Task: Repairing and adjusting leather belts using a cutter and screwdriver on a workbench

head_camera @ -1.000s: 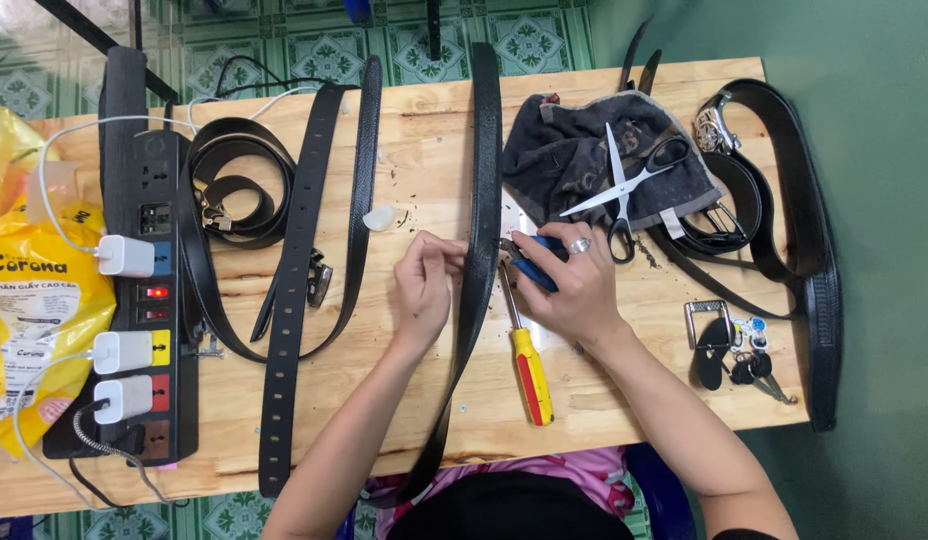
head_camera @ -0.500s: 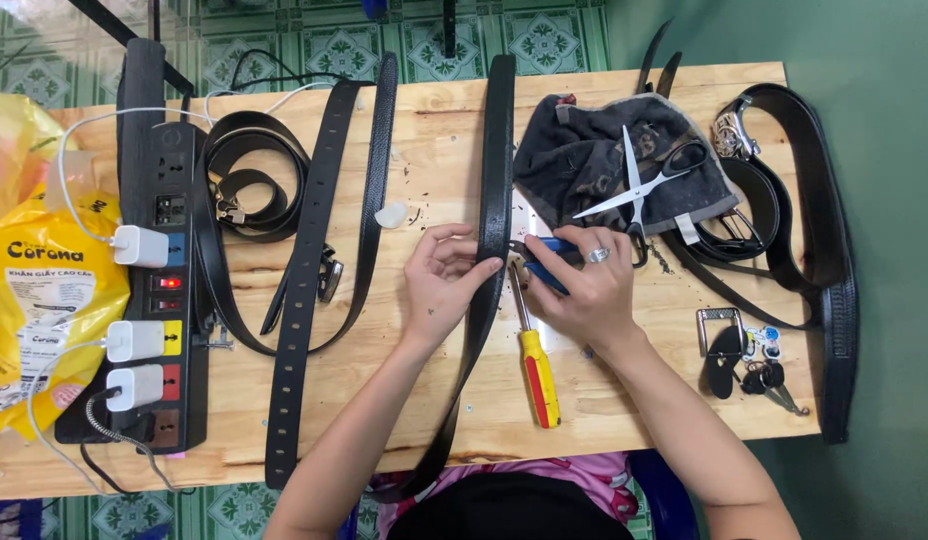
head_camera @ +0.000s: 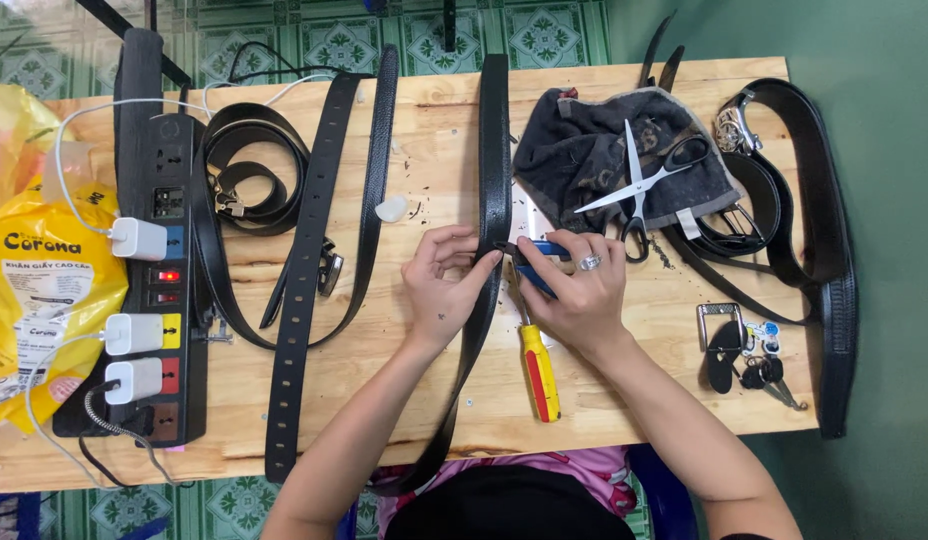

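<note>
Left hand: the left hand (head_camera: 442, 285) lies on the table with fingers curled, its fingertips pinching the left edge of the black leather belt (head_camera: 495, 150) at mid-length.
Right hand: the right hand (head_camera: 574, 290), a ring on one finger, is closed around a blue-handled tool (head_camera: 546, 249) whose tip meets the belt just beside the left fingertips; what kind of tool it is cannot be told.
Belt position: it runs straight down the middle of the wooden table (head_camera: 604, 95), from the far edge past both hands and off the near edge toward the lap.
Belt handling: judged light, limp along its length yet fairly stiff across its width; smooth leather that may slide on the wood, so it wants pinning flat close to the working point, by the edges.
Close by: a screwdriver with a red-and-yellow handle (head_camera: 539, 370) lies just under the right hand; dark crumbs speckle the wood near the belt.
Right side: scissors (head_camera: 639, 185) rest on a dark cloth (head_camera: 584, 140); more belts curve around it, and keys (head_camera: 749, 350) lie near the edge.
Left side: a punched belt strip (head_camera: 296, 330), a coiled belt (head_camera: 249, 165), a black power strip (head_camera: 154, 270) with white plugs, a yellow bag (head_camera: 39, 290).
</note>
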